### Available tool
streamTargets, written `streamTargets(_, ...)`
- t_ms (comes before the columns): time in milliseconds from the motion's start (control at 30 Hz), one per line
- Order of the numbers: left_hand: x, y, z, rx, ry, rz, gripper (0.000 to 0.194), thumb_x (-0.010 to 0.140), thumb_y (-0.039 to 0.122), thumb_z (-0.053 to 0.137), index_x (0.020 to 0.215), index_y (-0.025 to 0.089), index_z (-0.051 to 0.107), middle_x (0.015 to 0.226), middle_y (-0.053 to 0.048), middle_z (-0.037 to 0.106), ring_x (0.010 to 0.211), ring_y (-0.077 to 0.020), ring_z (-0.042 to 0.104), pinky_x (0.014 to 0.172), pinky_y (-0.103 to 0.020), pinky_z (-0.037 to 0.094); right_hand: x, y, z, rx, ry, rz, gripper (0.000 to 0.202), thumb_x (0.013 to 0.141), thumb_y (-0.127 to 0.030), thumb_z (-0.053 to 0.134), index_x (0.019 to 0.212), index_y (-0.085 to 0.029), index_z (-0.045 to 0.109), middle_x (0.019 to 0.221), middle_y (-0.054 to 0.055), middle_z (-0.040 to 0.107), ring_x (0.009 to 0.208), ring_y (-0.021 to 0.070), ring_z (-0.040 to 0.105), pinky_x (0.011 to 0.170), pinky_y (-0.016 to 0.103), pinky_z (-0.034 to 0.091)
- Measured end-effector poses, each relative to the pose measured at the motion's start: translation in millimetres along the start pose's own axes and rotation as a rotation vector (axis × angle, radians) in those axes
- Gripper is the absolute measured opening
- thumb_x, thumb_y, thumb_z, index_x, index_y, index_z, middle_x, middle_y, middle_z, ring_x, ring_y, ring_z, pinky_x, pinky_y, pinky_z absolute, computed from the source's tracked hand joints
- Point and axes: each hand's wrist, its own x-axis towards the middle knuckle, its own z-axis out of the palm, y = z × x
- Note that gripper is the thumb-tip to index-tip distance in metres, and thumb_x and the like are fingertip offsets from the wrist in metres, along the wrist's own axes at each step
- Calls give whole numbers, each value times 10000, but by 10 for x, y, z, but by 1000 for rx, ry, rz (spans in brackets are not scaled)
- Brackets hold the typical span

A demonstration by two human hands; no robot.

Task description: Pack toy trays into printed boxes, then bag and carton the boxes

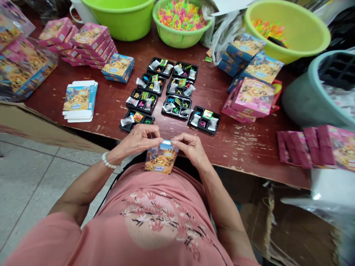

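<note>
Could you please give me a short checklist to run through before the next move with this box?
1. Left hand at the box: ok, fingers at its far edge.
2. Right hand at the box: ok, at the same far edge.
3. Box lying on the table: not ok, it is held in front of the pink shirt.
4. Far end fully closed: cannot tell, the fingers partly cover it.
5. Black trays loaded: ok, all eight hold small items.
</note>
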Motion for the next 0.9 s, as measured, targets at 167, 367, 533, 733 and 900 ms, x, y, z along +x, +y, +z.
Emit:
streamTargets(167,-15,10,-39,32,-46,64,254,968,381,665,847,200,797,832,-29,746,763,-143,660,708,-252,496,-81,50,-24,-193,-1,-200,219,940,-449,718,912,-258,823,975,45,824,904,222,749,836,369,578)
streamTargets(367,-280,-184,35,-22,43,-25,303,942,467,734,1140,263,841,1137,-75,819,995,-230,760,892,-330,619,-115,247,-14,-261,46,-301,236,978,-472,690,1099,-322,826,1161,36,819,1079,234,758,1005,421,582)
streamTargets(533,-384,-364,161,-26,134,-77,293,929,479,743,1110,276,853,1171,-63,823,1060,-246,773,1018,-374,615,-156,303,148,-477,95,-400,208,1031,-376,630,1087,-289,809,1155,61,822,1075,231,755,1024,434,551)
streamTargets(733,-362,-355,163,-126,218,-132,349,820,572,833,976,261,867,1061,-73,839,960,-261,786,924,-394,659,-470,-31,-550,-533,433,-465,201,1017,-377,632,1130,-323,789,1151,50,801,1071,241,735,990,438,569)
streamTargets(900,-339,-350,181,-157,231,-145,356,789,578,852,952,261,871,1049,-79,840,969,-273,781,904,-394,660,-110,-370,-2174,-664,1091,-218,268,951,-287,604,1140,-164,748,1128,106,766,1037,233,691,1010,413,535)
